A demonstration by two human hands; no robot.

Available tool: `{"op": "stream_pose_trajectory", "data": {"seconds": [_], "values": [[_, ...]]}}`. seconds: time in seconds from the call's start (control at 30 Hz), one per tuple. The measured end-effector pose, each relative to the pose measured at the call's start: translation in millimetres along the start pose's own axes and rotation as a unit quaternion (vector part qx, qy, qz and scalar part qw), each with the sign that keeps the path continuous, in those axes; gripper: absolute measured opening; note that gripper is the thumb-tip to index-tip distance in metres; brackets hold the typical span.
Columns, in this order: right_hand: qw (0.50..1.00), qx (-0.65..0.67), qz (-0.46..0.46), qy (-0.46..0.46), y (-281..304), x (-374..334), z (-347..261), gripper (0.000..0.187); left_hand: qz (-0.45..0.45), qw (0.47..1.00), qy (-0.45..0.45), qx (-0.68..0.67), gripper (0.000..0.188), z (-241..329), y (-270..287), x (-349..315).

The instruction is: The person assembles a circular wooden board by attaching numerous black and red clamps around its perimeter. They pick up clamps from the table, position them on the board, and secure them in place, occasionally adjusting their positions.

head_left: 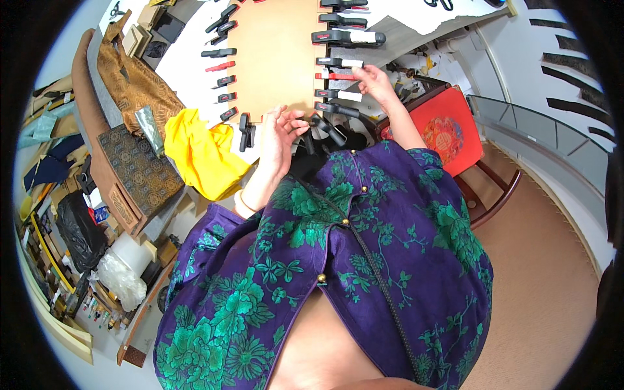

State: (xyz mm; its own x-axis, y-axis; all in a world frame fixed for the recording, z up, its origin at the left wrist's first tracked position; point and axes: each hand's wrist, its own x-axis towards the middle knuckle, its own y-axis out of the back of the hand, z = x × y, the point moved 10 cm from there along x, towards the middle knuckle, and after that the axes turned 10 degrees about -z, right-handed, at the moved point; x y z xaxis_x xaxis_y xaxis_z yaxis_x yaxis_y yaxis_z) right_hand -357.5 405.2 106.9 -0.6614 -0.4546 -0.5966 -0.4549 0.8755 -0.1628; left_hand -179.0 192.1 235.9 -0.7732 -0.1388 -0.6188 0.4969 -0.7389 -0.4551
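Note:
A tan, leather-like panel [276,65] lies on the white table, with clamps lined along its edges. At its right edge my right hand [375,83] has its fingers closed around the handle end of a red clamp [337,77]. Black clamps with white-wrapped handles, such as this black clamp [339,95], sit on either side of that one. My left hand [278,133] is at the near edge, palm turned inward, its fingers apart and loosely bent. Next to its fingertips are black clamps [330,130], partly overlapping one another. Another black clamp [245,133] stands left of that hand.
Yellow cloth [201,153] hangs at the table's near left corner, beside brown patterned fabric [140,75] and a patterned cushion [140,169]. A red-seated chair [445,127] stands to the right. Scissors [440,4] lie at the far right. Shelves of materials fill the left.

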Motion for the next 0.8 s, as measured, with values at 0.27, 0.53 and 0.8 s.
{"op": "stream_pose_trajectory", "data": {"seconds": [0.27,0.53,0.8], "values": [[0.996,0.073,-0.022,0.039,4,20,-11,0.039,-0.014,1.000,-0.005,-0.012,0.037,1,-1,-3],[0.991,0.104,0.016,0.078,7,26,-5,0.027,0.012,0.999,-0.022,-0.039,0.034,7,2,-11],[0.998,0.054,0.012,0.027,8,26,-5,0.030,0.015,0.997,-0.030,-0.064,0.028,2,11,-13]]}}
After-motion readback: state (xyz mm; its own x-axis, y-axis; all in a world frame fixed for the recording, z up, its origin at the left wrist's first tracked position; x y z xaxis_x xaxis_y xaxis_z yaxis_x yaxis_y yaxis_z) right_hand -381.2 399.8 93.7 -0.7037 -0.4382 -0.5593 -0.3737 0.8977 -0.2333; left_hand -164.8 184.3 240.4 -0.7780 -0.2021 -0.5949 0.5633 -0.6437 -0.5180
